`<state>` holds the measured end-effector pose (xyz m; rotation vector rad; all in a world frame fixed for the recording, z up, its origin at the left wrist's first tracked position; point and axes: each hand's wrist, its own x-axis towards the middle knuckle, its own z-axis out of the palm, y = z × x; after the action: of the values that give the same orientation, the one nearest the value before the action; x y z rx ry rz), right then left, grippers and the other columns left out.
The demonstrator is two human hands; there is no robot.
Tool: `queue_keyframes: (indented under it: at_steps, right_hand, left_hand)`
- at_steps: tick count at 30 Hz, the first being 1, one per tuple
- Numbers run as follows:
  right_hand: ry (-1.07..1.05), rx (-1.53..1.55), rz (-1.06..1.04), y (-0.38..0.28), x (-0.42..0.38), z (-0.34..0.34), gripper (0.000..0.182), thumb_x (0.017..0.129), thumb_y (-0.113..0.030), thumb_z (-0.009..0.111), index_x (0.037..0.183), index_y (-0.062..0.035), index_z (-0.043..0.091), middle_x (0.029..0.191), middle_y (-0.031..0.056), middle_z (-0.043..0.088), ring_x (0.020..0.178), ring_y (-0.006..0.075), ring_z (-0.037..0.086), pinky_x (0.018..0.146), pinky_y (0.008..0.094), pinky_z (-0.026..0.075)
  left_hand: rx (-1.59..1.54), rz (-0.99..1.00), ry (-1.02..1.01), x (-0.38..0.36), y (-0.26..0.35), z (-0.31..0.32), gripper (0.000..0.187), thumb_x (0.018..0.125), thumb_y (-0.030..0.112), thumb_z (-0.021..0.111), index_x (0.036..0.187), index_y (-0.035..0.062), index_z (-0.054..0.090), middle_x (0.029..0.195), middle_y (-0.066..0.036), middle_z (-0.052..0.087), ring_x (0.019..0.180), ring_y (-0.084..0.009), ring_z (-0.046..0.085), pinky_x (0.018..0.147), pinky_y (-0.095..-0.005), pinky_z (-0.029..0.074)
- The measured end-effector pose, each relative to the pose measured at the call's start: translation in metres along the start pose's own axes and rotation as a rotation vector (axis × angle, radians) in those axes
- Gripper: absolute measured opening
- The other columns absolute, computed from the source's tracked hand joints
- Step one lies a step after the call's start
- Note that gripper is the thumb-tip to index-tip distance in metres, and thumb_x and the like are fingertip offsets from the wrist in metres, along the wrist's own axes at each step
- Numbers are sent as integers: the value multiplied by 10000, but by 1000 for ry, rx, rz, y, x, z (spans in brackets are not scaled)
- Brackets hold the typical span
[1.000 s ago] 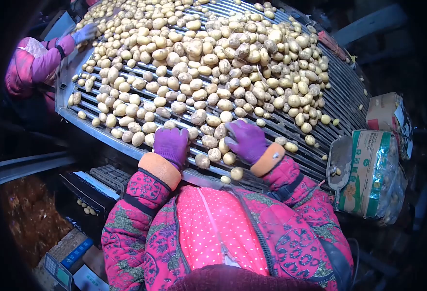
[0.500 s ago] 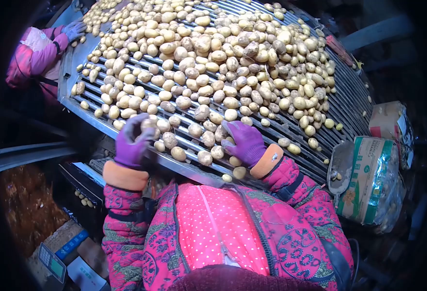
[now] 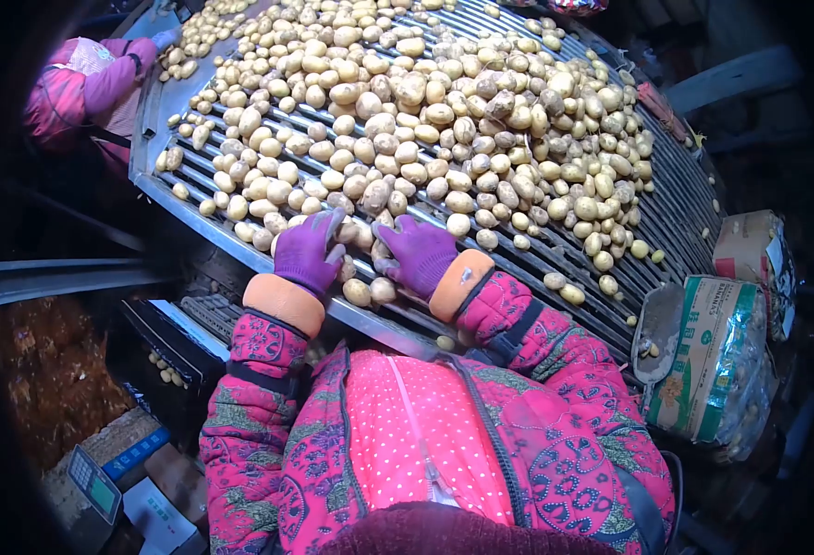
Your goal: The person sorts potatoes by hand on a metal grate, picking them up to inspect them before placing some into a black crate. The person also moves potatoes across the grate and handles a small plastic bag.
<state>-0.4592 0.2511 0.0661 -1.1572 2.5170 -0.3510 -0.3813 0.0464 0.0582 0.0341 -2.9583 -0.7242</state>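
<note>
My left hand [image 3: 309,252], in a purple glove with grey fingertips, rests among potatoes at the near edge of a slatted metal grading table [image 3: 240,264]. Its thumb and fingers are apart, touching potatoes. Close by on the right, my right hand [image 3: 420,255] wears a matching glove, its spread fingers against potatoes. Between the two hands lie a few potatoes [image 3: 357,292], partly covered by the gloves. Beyond them a large heap of potatoes [image 3: 481,120] spreads over the bars, some with soil on them.
Another person's sleeve [image 3: 111,97] and blue-gloved hand [image 3: 165,40] are at the table's far left. On the right stand a metal scoop [image 3: 657,328], a printed carton [image 3: 703,347] and another box [image 3: 741,248]. A scale [image 3: 95,483] sits at lower left.
My hands have come closer together, the left moving right and the right moving left. Potatoes by the near edge have shifted between and ahead of them. The view has tilted slightly.
</note>
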Motion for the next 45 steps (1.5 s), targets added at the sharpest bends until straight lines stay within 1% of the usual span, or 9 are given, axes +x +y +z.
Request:
queue_keyframes:
  at_steps: [4,6,8,13,20,27,30,37,45]
  right_hand:
    - [226,243,-19,45,-40,-28,622,848,-368,663,1389,-127,474,1238,182,581,1084,353,604,911,424,488]
    - [370,222,81,80,-84,-35,592,852,-406,658,1353,-123,517,1154,191,634,1025,355,629,865,451,503]
    - [130,245,280,88,-134,-55,562,839,-380,655,1333,-139,535,1016,185,681,885,356,669,755,459,533]
    - [-319,380,480,80,-203,-43,663,791,-457,659,1348,-127,518,944,189,690,895,348,671,798,452,519]
    - [-362,353,216,52,-153,-9,570,783,-438,660,1255,-138,548,934,216,670,881,389,648,749,474,507]
    - [-352,353,98,47,-112,-35,448,801,-428,611,1149,-147,603,919,189,674,873,388,646,740,491,501]
    - [-269,342,101,53,-103,-34,391,836,-411,606,1135,-159,605,933,178,676,889,375,649,745,488,503]
    - [-58,258,189,56,-97,-46,450,836,-381,641,1225,-158,604,989,137,683,913,338,659,760,456,517]
    - [223,190,-212,27,-27,-21,313,817,-296,648,1089,-142,645,913,102,656,813,311,651,671,440,510]
  left_hand:
    - [98,78,130,-20,-6,-6,589,715,209,751,1266,122,564,1151,-167,620,1061,-353,602,891,-449,492]
    - [112,35,-126,-18,27,-15,560,688,224,756,1216,138,589,1092,-160,633,1020,-358,615,869,-435,498]
    - [-51,461,-74,-19,52,15,508,664,237,749,1152,170,624,1154,-150,606,1088,-350,585,907,-463,469]
    - [48,702,-300,-5,92,56,299,764,234,632,1058,254,680,1352,-78,497,1246,-303,473,1037,-533,347]
    - [171,597,-202,-11,48,26,157,787,243,592,903,206,691,1195,-86,591,1156,-299,545,1035,-541,358]
    - [110,312,-101,-11,0,-30,225,662,158,704,875,124,641,721,-83,603,716,-327,604,620,-443,450]
    - [55,345,123,13,-7,-14,356,709,157,724,1054,132,639,911,-104,639,768,-326,628,660,-445,485]
    - [338,137,-270,59,15,15,343,748,220,721,1082,198,645,1017,-99,614,865,-319,644,714,-475,503]
    - [-1422,-565,188,2,-67,-32,309,965,203,578,1255,99,573,1054,-99,657,864,-221,666,767,-368,575]
